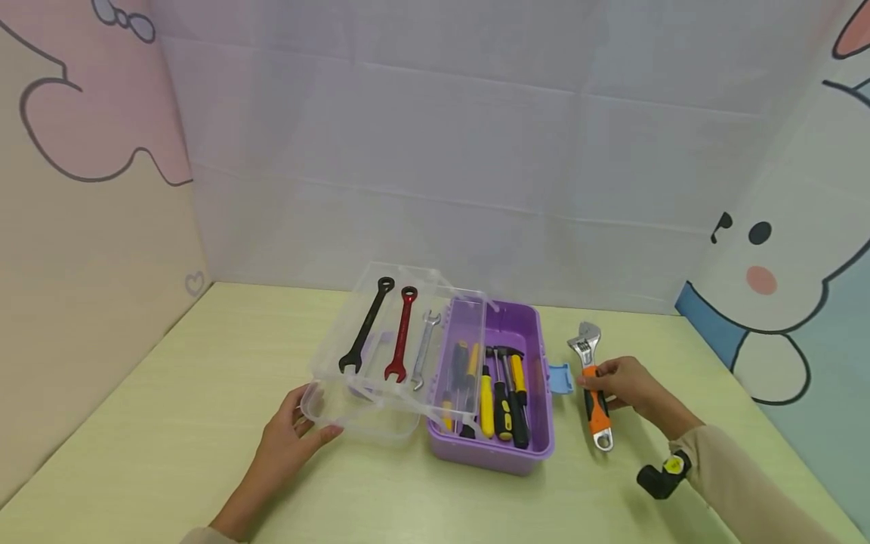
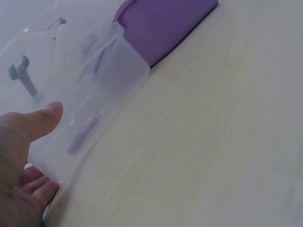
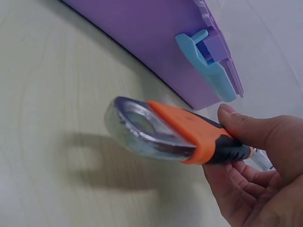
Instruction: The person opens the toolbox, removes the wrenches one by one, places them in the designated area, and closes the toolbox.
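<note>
To the right of the purple toolbox, my right hand grips an adjustable wrench by its orange and black handle. The wrench's jaw end points away from me, and the right wrist view shows its ringed end raised over the table. At the left, my left hand holds the edge of the toolbox's clear lid, thumb on one side and fingers beneath. Above the lid, a clear tray carries a black wrench, a red wrench and a small silver wrench.
Inside the toolbox lie a yellow-handled tool, a hammer and several other tools, some seen through the tray. A light-blue latch sticks out at the box's right side. White cloth hangs behind the pale table.
</note>
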